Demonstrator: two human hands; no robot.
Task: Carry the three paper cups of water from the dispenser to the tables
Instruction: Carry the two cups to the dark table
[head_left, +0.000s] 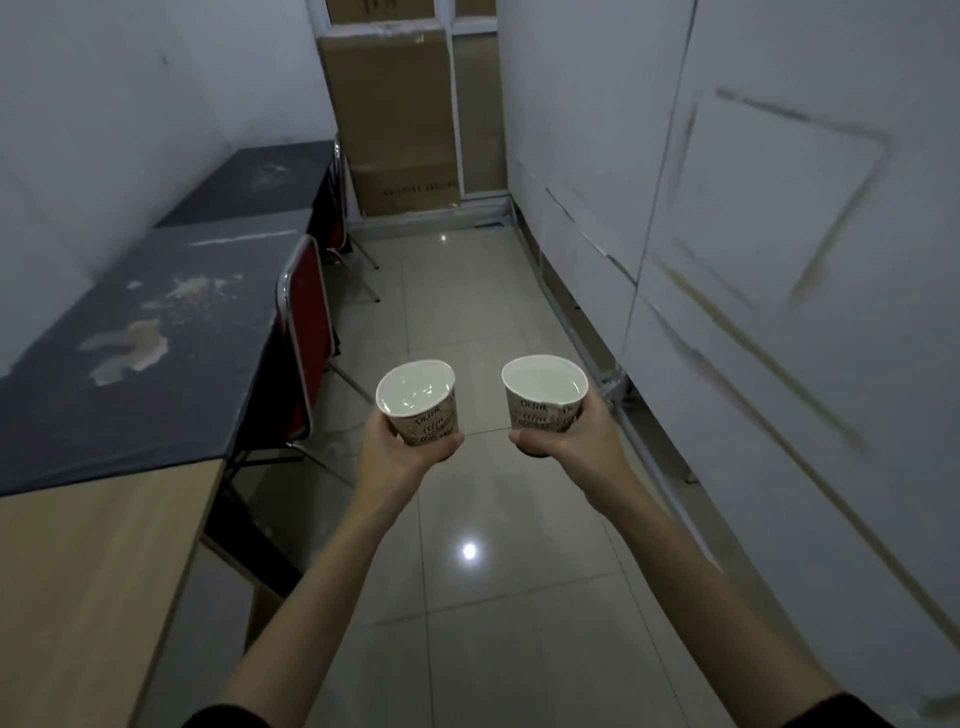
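Two printed white paper cups filled with water are held out in front of me over the tiled floor. My left hand (397, 449) grips the left cup (418, 397) from below and behind, and that cup leans slightly to the left. My right hand (571, 441) holds the right cup (543, 392) upright. Along the left wall runs a table with a worn dark cover (140, 332), and a second dark table (254, 179) stands behind it. No third cup and no dispenser are in view.
A red chair with a chrome frame (304, 332) is pushed against the near table, another chair sits farther back. Stacked cardboard boxes (400, 119) close off the far end of the narrow aisle. White partition panels (753, 260) line the right side. A wooden surface (88, 597) sits at near left.
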